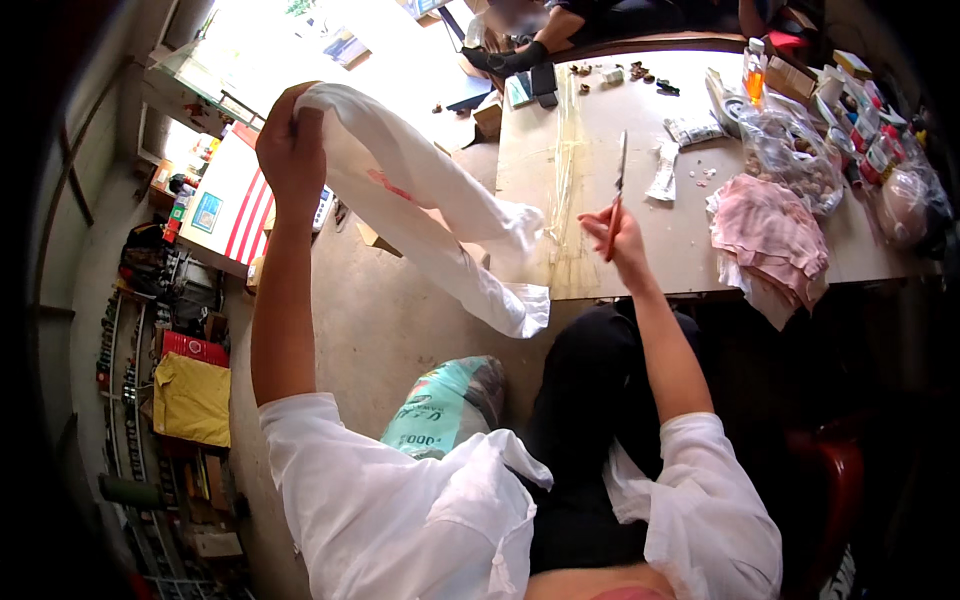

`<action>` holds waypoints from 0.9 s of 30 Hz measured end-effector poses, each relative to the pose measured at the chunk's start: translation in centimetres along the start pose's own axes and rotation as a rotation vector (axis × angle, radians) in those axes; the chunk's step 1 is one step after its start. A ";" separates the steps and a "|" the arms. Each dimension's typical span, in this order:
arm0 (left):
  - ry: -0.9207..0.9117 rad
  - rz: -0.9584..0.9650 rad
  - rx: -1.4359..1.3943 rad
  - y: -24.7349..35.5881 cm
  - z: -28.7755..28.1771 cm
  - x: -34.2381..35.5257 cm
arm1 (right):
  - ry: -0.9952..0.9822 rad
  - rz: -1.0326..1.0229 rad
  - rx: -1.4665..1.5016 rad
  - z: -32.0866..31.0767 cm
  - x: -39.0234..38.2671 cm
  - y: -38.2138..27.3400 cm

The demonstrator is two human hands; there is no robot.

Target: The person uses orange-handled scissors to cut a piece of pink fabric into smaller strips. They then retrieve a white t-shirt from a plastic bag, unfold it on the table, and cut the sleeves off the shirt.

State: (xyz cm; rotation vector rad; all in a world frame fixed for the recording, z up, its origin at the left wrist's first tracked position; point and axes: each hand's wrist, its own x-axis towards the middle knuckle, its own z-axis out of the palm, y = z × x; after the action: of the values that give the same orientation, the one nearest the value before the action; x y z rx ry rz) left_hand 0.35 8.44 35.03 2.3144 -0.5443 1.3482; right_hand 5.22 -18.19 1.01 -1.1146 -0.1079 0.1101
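Note:
My left hand (292, 150) is raised at the left, its fingers closed on a white cloth garment (365, 135). Two long, narrow parts of the garment hang down to the right, toward the near left corner of the table, and a small red print shows on it. Over the table, my right hand (630, 248) grips a pair of scissors (613, 222) by the orange-red handles. The blades point up and away from me, apart from the garment. Whether the blades are parted I cannot tell.
On the table (690, 235) lie folded pink cloths (768, 235), a clear bag of round things (790, 145) and a bottle of orange liquid (754, 72). A stuffed green-and-grey sack (440, 410) stands on the floor. Another person's dark-sleeved arm (525, 55) shows beyond the table.

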 end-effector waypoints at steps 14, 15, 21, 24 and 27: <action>0.015 0.221 0.250 3.3 -11.6 1.5 | 0.037 -0.429 -0.576 7.7 -4.8 -10.9; 0.005 0.325 0.317 2.5 -12.8 1.9 | 0.077 -0.490 -0.567 6.2 -3.7 -12.1; -0.038 0.284 0.533 -1.8 -14.8 1.0 | 0.130 -0.599 -0.476 3.3 -2.1 -22.2; -0.155 0.071 0.567 -2.7 -13.3 1.2 | 0.085 -0.582 -0.358 3.9 -3.4 -26.1; -0.370 -0.073 0.524 -0.5 -9.3 1.5 | 0.121 -0.656 -0.497 1.9 -2.3 -27.4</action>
State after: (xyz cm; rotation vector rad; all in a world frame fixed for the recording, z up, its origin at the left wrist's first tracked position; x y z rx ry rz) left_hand -5.46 13.55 40.47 3.0082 -0.2181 1.1287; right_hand 3.63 -28.76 26.36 -1.5221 -0.4015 -0.5982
